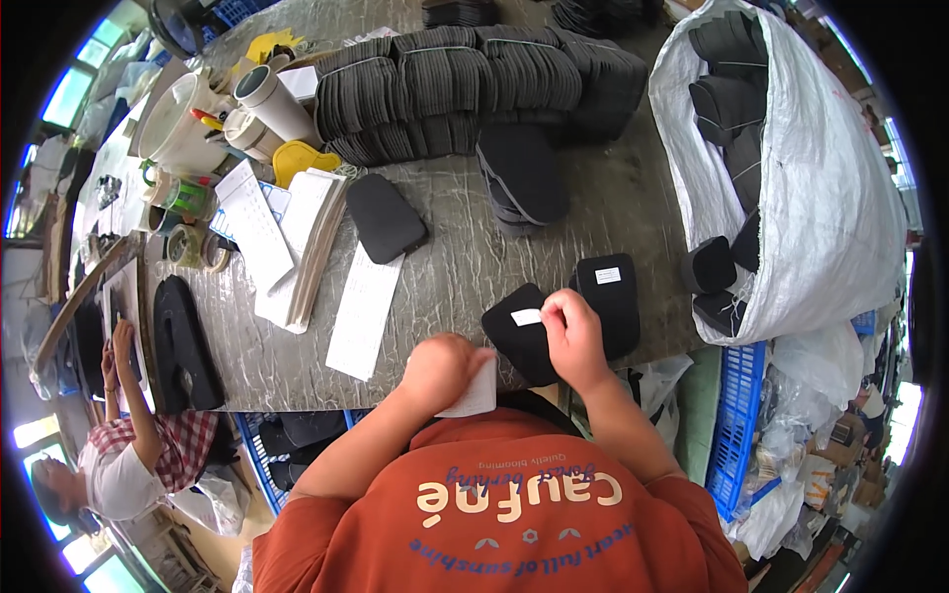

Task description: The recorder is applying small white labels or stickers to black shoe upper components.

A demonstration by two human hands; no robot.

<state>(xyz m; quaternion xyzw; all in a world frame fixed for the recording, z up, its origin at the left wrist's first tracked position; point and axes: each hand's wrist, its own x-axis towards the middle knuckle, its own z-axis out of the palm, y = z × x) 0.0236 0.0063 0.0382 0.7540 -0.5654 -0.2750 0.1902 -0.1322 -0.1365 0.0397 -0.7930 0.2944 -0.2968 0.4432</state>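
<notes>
Near the table's front edge, my left hand (440, 371) is closed on a small white sheet (476, 392), which looks like label backing. To its right, my right hand (577, 341) pinches one end of a white sticker label (525, 317). That label lies over a black pad (519, 348), rounded at the corners and set at a slant; I cannot tell whether it is stuck down. Just beyond my right hand a second black pad (611, 306) carries a white label (607, 276) near its top.
Bundled dark pads (445, 84) line the back. A short pad stack (521, 178) and a single pad (386, 217) stand nearer. Papers (364, 311), cups (272, 104) and tape rolls (185, 245) crowd the left. A white sack (820, 198) holds pads. Another person (129, 455) works far left.
</notes>
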